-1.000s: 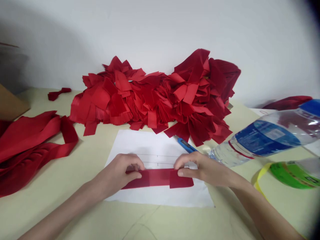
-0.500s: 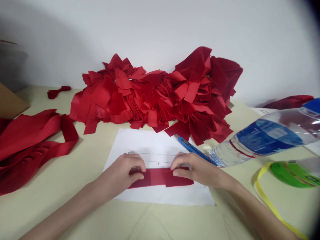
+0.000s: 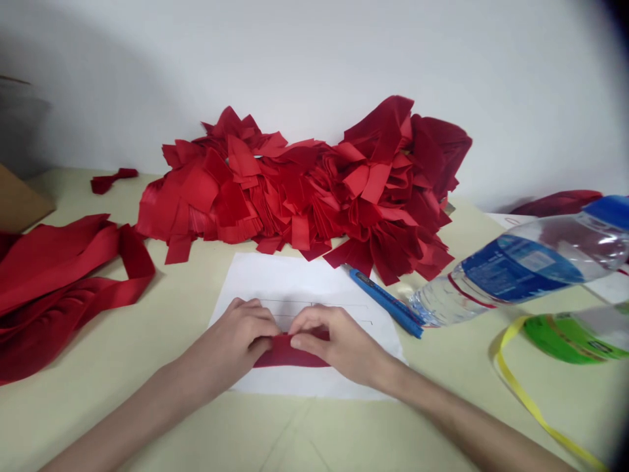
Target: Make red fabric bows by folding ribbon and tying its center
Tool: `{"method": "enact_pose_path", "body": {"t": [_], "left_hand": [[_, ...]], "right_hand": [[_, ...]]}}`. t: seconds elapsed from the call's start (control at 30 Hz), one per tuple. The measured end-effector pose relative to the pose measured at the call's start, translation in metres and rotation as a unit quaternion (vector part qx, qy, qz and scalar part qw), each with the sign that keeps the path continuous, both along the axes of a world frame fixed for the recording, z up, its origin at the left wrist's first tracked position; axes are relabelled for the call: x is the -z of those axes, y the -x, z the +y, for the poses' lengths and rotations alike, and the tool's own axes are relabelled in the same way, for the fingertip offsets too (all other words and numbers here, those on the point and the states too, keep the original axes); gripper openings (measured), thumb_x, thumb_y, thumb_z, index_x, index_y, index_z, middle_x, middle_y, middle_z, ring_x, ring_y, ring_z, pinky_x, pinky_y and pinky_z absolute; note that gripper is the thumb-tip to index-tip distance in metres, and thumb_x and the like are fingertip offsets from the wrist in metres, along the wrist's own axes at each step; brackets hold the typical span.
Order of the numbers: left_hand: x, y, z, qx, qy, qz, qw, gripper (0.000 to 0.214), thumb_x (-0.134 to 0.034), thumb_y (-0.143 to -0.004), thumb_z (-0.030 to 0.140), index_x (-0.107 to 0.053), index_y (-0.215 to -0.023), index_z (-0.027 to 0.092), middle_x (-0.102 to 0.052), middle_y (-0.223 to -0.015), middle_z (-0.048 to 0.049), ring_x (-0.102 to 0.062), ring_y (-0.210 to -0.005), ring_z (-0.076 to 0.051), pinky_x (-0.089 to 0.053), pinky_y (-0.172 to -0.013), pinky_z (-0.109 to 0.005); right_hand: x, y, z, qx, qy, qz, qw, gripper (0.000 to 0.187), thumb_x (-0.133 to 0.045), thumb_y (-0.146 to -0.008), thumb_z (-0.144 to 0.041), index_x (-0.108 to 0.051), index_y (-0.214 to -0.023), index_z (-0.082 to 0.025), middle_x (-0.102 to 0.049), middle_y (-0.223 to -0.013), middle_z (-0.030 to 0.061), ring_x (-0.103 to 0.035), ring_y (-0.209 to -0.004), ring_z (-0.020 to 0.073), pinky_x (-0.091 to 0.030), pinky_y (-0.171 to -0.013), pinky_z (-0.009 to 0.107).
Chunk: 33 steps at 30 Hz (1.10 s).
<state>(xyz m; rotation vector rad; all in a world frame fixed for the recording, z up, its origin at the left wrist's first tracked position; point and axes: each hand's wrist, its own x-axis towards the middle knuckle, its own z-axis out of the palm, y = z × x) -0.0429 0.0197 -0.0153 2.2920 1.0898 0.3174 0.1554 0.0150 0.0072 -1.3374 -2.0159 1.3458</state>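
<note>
A folded red ribbon [image 3: 289,358] lies flat across a white sheet of paper [image 3: 314,385] with thin ruled lines on it. My left hand [image 3: 246,332] is closed on the ribbon's left part, thumb and fingers pinching its upper edge. Close beside it, my right hand [image 3: 327,334] pinches the ribbon near its middle, and the fingers cover much of the right part. A blue utility knife [image 3: 386,303] rests at the sheet's right edge, behind my right hand.
Behind the paper is a big heap of red ribbon pieces [image 3: 304,190]. A long loose red ribbon [image 3: 63,282] lies at the left. To the right are a water bottle [image 3: 521,262] on its side, a green-labelled roll [image 3: 570,337] and a yellow strip [image 3: 525,393].
My right hand has moved left along the ribbon, from its right end to near the middle, close to my left hand. My left hand stays at the left part.
</note>
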Motion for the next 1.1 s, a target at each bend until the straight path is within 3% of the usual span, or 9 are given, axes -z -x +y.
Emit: {"method": "enact_pose_path", "body": {"t": [0.13, 0.23, 0.57, 0.77, 1.0, 1.1], "left_hand": [[-0.003, 0.000, -0.002, -0.037, 0.013, -0.055, 0.998, 0.025, -0.047, -0.079, 0.008, -0.064, -0.084, 0.025, -0.063, -0.071, 0.0022, -0.055, -0.069, -0.017, -0.036, -0.076, -0.034], [-0.004, 0.001, -0.003, -0.043, 0.015, -0.067, 0.997, 0.028, -0.043, -0.081, 0.008, -0.064, -0.083, 0.026, -0.064, -0.071, 0.0020, -0.056, -0.068, -0.017, -0.037, -0.074, -0.033], [-0.005, 0.001, -0.007, -0.050, -0.027, -0.023, 0.998, 0.023, -0.041, -0.087, 0.014, -0.062, -0.084, 0.025, -0.066, -0.084, 0.0013, -0.058, -0.078, -0.018, -0.041, -0.076, -0.033], [-0.002, 0.000, -0.007, -0.046, -0.037, -0.006, 0.998, 0.014, -0.052, -0.084, 0.014, -0.062, -0.079, 0.022, -0.065, -0.087, 0.0020, -0.055, -0.080, -0.017, -0.042, -0.079, -0.035], [0.000, -0.001, -0.006, -0.040, -0.051, -0.005, 0.998, 0.015, -0.052, -0.086, 0.017, -0.064, -0.078, 0.022, -0.065, -0.089, 0.0017, -0.056, -0.080, -0.017, -0.043, -0.079, -0.035], [0.001, -0.001, -0.007, -0.045, -0.045, -0.003, 0.998, 0.013, -0.054, -0.085, 0.017, -0.064, -0.078, 0.022, -0.065, -0.090, 0.0014, -0.056, -0.081, -0.017, -0.043, -0.079, -0.036]], "right_hand": [[0.018, 0.008, -0.003, 0.039, -0.119, -0.074, 0.989, 0.010, -0.058, -0.078, -0.012, -0.066, -0.078, -0.019, -0.065, -0.075, 0.0002, -0.054, -0.084, 0.0169, -0.042, -0.073, 0.028], [0.021, 0.009, -0.005, 0.040, -0.155, -0.084, 0.984, 0.012, -0.058, -0.078, -0.011, -0.065, -0.080, -0.020, -0.065, -0.077, 0.0000, -0.052, -0.088, 0.0175, -0.042, -0.075, 0.029], [0.023, 0.010, -0.008, 0.051, -0.172, -0.089, 0.980, 0.014, -0.064, -0.073, -0.009, -0.064, -0.084, -0.019, -0.062, -0.076, 0.0009, -0.052, -0.086, 0.0177, -0.044, -0.074, 0.028], [0.025, 0.008, -0.009, 0.051, -0.178, -0.093, 0.978, 0.014, -0.065, -0.073, -0.008, -0.064, -0.083, -0.018, -0.062, -0.076, 0.0006, -0.051, -0.087, 0.0167, -0.044, -0.073, 0.027], [0.027, 0.007, -0.008, 0.040, -0.187, -0.102, 0.976, 0.013, -0.063, -0.074, -0.007, -0.062, -0.078, -0.018, -0.063, -0.077, -0.0009, -0.050, -0.087, 0.0164, -0.044, -0.073, 0.027], [0.027, 0.006, -0.010, 0.034, -0.239, -0.113, 0.964, 0.013, -0.063, -0.075, -0.008, -0.062, -0.083, -0.018, -0.063, -0.082, 0.0014, -0.049, -0.091, 0.0185, -0.044, -0.078, 0.030]]}}
